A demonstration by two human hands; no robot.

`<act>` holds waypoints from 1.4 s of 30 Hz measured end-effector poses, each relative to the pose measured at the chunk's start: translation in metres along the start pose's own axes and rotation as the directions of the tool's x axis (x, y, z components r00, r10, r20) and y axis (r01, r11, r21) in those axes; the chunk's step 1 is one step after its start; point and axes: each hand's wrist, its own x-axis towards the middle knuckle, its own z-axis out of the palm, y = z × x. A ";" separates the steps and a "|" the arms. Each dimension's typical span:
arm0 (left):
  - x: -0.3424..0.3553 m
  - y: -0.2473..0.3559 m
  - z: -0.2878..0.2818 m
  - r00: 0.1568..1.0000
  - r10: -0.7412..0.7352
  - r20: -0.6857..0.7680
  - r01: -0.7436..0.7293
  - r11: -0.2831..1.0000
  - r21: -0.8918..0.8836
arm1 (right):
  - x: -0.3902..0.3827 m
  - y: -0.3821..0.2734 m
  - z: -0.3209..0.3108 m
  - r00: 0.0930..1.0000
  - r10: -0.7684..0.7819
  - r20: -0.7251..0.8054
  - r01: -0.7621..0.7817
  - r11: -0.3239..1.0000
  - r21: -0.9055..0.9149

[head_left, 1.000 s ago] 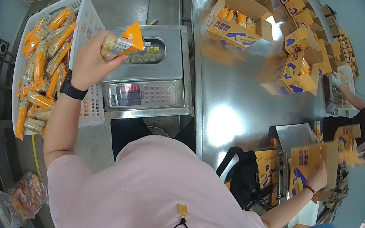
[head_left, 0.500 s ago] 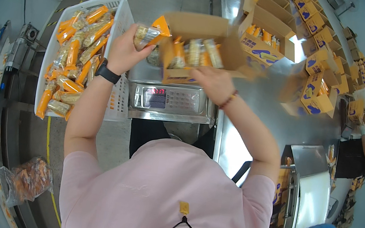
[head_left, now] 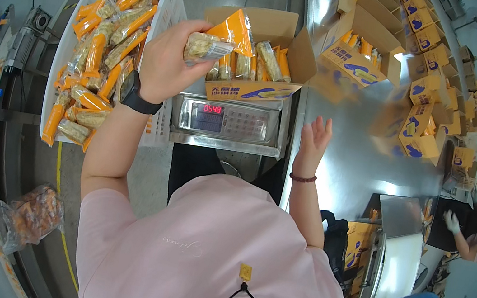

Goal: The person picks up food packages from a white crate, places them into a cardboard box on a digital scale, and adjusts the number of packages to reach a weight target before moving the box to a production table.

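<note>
My left hand (head_left: 169,65), with a dark watch at the wrist, is closed around a wrapped snack bar (head_left: 236,32) in a clear and orange packet. It holds the bar above the left side of an open cardboard box (head_left: 254,93). Several similar bars (head_left: 268,60) stand inside the box; my left hand and its bar hide part of that side. The box rests on a weighing scale (head_left: 224,119) with a lit red display. Right of the scale, my right hand (head_left: 314,144) is raised with fingers apart, holding nothing and apart from the box.
A white plastic basket (head_left: 175,15) heaped with wrapped bars stands at left. More cardboard boxes (head_left: 354,58) line the steel table (head_left: 352,149) at right. A bagged heap (head_left: 35,213) lies lower left. Another person (head_left: 470,232) works at far right.
My right hand has left the box's front edge and drawn back to the right, opening. My left hand still holds its bar, now further over the box. The scale's display reads differently.
</note>
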 end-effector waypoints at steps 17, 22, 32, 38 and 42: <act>0.005 -0.017 0.006 0.998 -0.044 0.036 0.041 0.997 0.071 | 0.076 -0.053 0.047 0.807 0.427 0.407 -0.585 0.670 0.457; 0.002 -0.008 0.004 0.996 0.016 0.092 -0.021 0.999 0.047 | 0.102 -0.032 -0.044 0.953 0.268 0.142 -0.299 0.749 0.591; 0.002 -0.011 0.004 0.981 0.105 0.163 -0.122 0.988 0.098 | 0.262 0.023 -0.032 0.970 0.072 0.231 -0.191 0.817 0.544; 0.012 -0.007 0.009 0.964 0.211 0.160 -0.225 0.972 0.075 | 0.196 0.078 -0.084 0.960 0.257 0.113 0.111 0.022 -0.994; -0.003 0.059 -0.024 0.992 0.066 0.106 -0.058 0.995 -0.080 | 0.136 0.101 -0.082 0.991 0.126 0.051 0.059 -0.063 -0.996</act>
